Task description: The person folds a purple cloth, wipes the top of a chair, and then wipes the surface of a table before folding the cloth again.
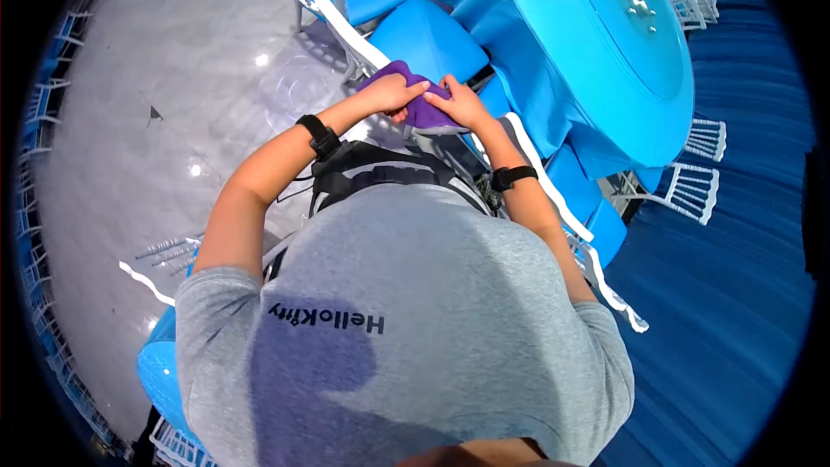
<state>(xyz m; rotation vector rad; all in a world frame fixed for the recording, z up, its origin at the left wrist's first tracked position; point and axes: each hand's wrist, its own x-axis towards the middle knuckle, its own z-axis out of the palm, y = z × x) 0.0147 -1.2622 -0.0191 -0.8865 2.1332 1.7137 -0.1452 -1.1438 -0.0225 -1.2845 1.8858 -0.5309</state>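
A purple cloth [422, 112] is bunched between my two hands, in front of my waist. My left hand [393, 95] grips its left side, thumb on top. On the cloth's right side, my right hand [460, 105] pinches it, the thumb close to the left one. Just beyond the hands stands a white chair with a blue seat cushion [430, 39]; its white back rail [346, 30] runs up to the left of the cloth.
A round table with a glossy blue cover [571, 43] stands at the upper right, with chairs around it. Another white chair rail [549, 177] lies beside my right forearm. More chairs and a blue rounded surface [164, 367] are at the lower left. Dark blue drapery hangs right.
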